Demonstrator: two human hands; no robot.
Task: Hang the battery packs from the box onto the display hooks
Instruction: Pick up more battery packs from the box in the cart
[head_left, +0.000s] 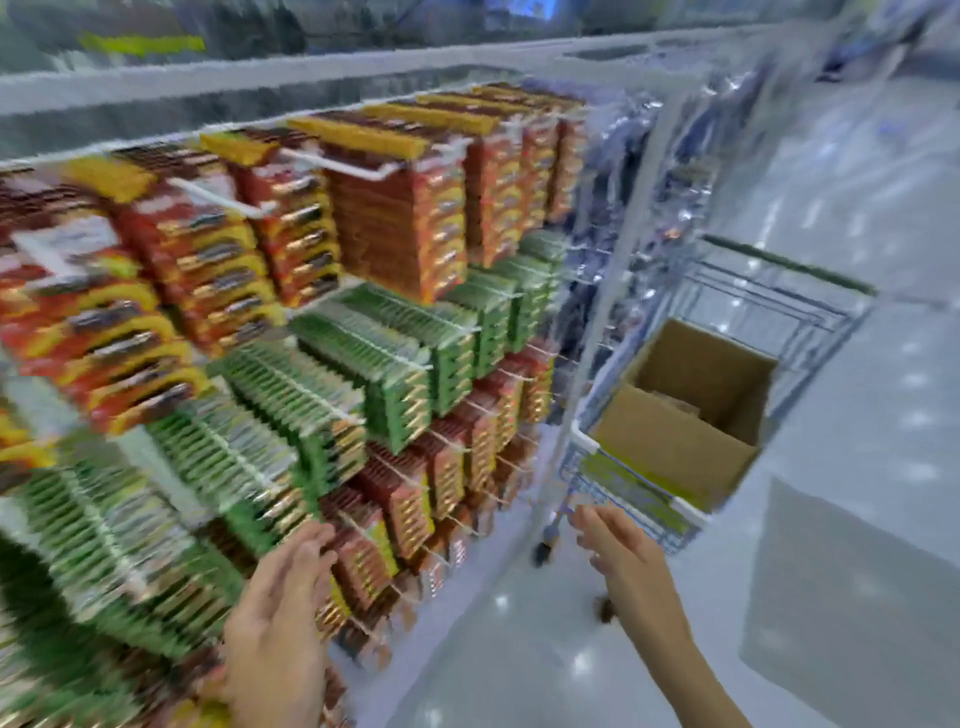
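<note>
Cardboard box (691, 415) sits open in the cart (769, 291), well right of the display hooks (337, 163), which are crowded with red and green battery packs (395, 228); box contents too blurred to tell. Left hand (280, 613) empty, fingers spread, just beside the lower packs; right hand (623, 551) empty, fingers apart, near the cart's front edge. Risk, as judged: the left hand brushing the tight rows could knock packs off, and a nudge could roll the cart away.

One left hand (275, 623), one right hand (621, 545), one box (670, 449), one cart (769, 306), battery packs (395, 234) too blurred to count.
</note>
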